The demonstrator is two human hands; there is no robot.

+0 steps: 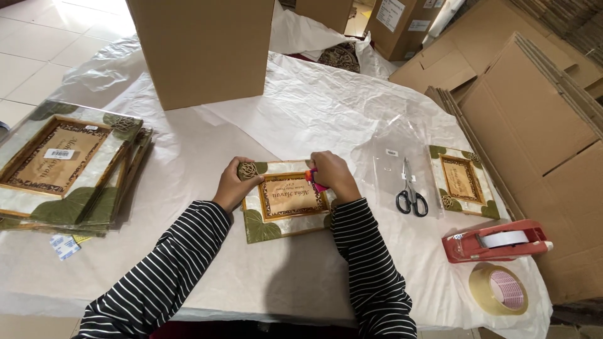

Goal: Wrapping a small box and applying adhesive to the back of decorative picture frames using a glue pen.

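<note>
Framed plaque (286,199) at near centre of the tabletop (207,150), under both your hands.
Your left hand (235,185) grips its left corner; your right hand (331,176) pinches a pink tool (316,182). Scissors (411,196) lie right, tape dispenser (496,242) beyond; cardboard box (204,50) stands far.

— What packaging stands on the paper-covered table?

— A tall plain brown cardboard box (204,47) stands upright at the far edge. Behind it, more brown cartons (402,22) carry white rectangular labels (391,12).

— And to the right?

— A stack of flattened brown cardboard boxes (534,119) leans there, edges showing.

— Any labels closer in?

— A small white barcode sticker (59,154) sits on the topmost plastic-wrapped decorative frame of the left pile (56,163). A loose white-and-blue label (65,246) lies on the table just below that pile. A clear plastic sleeve (392,163) with a tiny white sticker (392,152) lies right of centre.
</note>
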